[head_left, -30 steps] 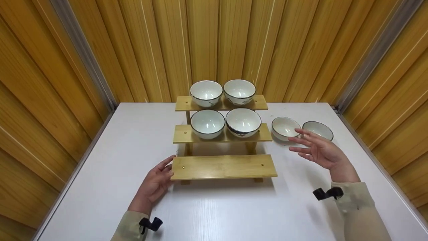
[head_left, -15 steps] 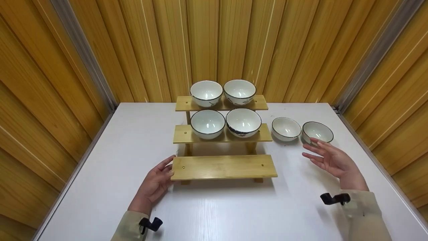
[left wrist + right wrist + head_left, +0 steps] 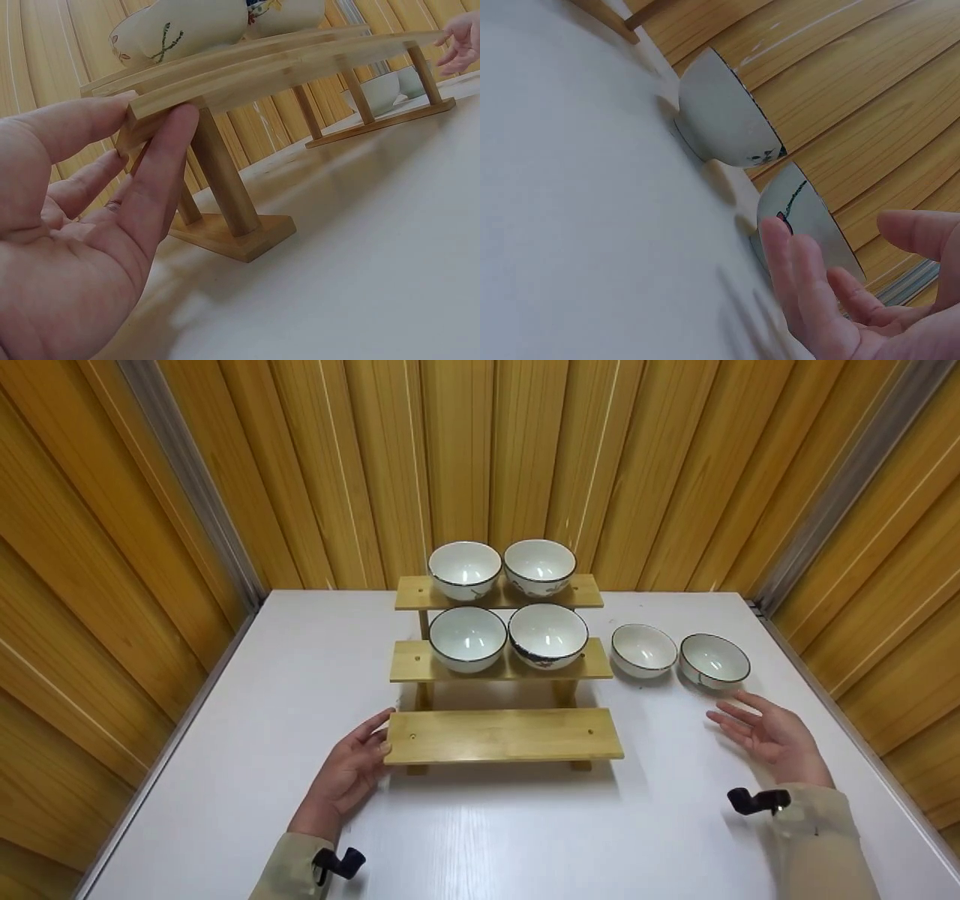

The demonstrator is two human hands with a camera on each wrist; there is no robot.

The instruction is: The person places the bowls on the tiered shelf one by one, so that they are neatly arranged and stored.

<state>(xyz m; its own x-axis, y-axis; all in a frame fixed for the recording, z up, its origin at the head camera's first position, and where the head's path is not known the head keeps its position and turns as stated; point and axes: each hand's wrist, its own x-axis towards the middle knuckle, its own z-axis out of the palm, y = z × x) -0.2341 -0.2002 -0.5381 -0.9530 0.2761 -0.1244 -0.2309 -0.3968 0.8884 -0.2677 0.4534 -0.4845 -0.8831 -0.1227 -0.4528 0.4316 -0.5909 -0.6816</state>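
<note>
A three-tier wooden display stand (image 3: 504, 736) stands on the white table. My left hand (image 3: 350, 772) grips the left end of its lowest board, fingers and thumb about the corner in the left wrist view. Two white bowls (image 3: 465, 570) (image 3: 540, 566) sit on the top board, and two more bowls (image 3: 468, 639) (image 3: 548, 636) on the middle one. To the right, a dark-rimmed bowl (image 3: 715, 661) rests on the table beside a similar bowl (image 3: 644, 650). My right hand (image 3: 776, 739) hovers just in front of the rightmost bowl, fingers spread and holding nothing.
Wood-patterned panels (image 3: 517, 457) rise behind the table and on both sides, joined by grey metal corner posts. The white tabletop (image 3: 480, 832) runs in front of the stand and to its left.
My right hand has drawn back toward the front right, away from over the two table bowls. My left hand stays on the stand, and the bowls keep their places.
</note>
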